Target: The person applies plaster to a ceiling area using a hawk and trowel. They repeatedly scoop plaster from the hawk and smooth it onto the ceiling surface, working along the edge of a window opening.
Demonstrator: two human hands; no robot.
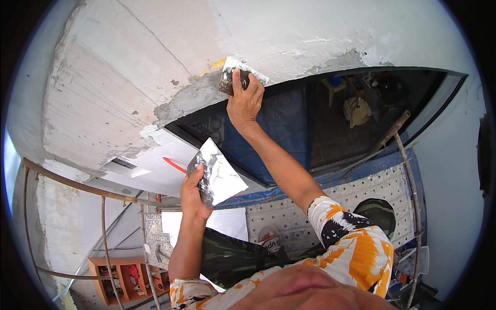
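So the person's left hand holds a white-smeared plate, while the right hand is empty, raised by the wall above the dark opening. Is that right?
Not quite: the right hand isn't empty. The head view shows it gripping a flat, white-smeared tool by the wall. The left hand does hold the plate.

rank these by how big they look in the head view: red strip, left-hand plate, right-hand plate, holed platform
1. Holed platform
2. Left-hand plate
3. Right-hand plate, partly covered
4. Red strip
The left-hand plate may be nearer the camera, so the plates' real sizes are unsure.
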